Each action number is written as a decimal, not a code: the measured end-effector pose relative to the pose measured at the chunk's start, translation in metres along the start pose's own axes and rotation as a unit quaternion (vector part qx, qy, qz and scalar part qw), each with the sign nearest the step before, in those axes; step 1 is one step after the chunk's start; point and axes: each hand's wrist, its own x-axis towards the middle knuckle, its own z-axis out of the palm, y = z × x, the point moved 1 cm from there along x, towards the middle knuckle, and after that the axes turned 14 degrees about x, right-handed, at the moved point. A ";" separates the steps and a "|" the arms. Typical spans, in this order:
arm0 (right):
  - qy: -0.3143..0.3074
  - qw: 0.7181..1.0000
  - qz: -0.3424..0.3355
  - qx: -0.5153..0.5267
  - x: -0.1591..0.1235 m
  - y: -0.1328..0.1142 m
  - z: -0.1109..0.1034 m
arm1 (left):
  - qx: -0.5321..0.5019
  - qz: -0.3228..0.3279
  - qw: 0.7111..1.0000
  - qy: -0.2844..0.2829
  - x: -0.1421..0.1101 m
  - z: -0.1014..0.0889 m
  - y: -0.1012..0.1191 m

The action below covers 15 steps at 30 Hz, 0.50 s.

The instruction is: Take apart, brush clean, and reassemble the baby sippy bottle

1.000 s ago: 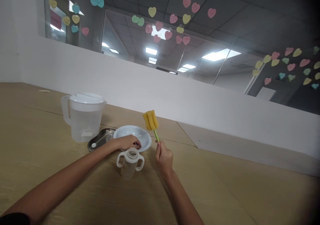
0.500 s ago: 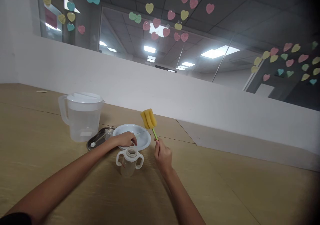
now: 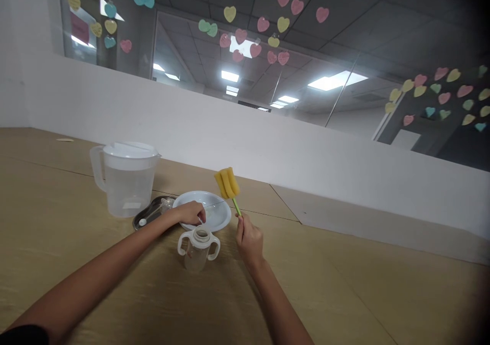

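My right hand (image 3: 250, 237) is closed around the green handle of a bottle brush (image 3: 227, 182) with a yellow sponge head, held upright with a slight lean to the left. Over the near left part of a white bowl (image 3: 222, 218), my left hand (image 3: 192, 213) is closed, its fingertips pointing down. A small pale bit shows at those fingertips; I cannot make out what it is. Just in front of the bowl stands a clear baby bottle (image 3: 196, 258) with two white side handles, its mouth uncovered.
Left of the bowl, a dark kidney-shaped tray (image 3: 138, 226) holds small bottle parts, partly behind my left forearm. A lidded clear pitcher (image 3: 132, 184) stands farther left. A white wall (image 3: 245, 141) with a window above borders the wooden table (image 3: 344, 284).
My left hand has shifted slightly left and its fingers have drawn together, with a small pale bit now showing at the tips. The brush and the bottle stay nearly where they were.
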 end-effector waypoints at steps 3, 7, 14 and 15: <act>0.008 1.000 -0.006 0.006 0.000 0.000 0.000 | 0.002 -0.001 0.999 0.040 0.003 0.000 0.002; 0.002 1.000 -0.004 0.006 0.000 0.000 0.000 | 0.006 0.026 0.994 0.109 0.008 0.000 0.010; 0.001 1.000 -0.002 -0.001 -0.001 0.001 0.002 | 0.042 0.041 0.998 0.039 0.012 0.008 0.010; 0.001 1.000 -0.003 -0.003 -0.001 0.001 0.002 | 0.044 0.039 0.997 0.042 0.012 0.010 0.009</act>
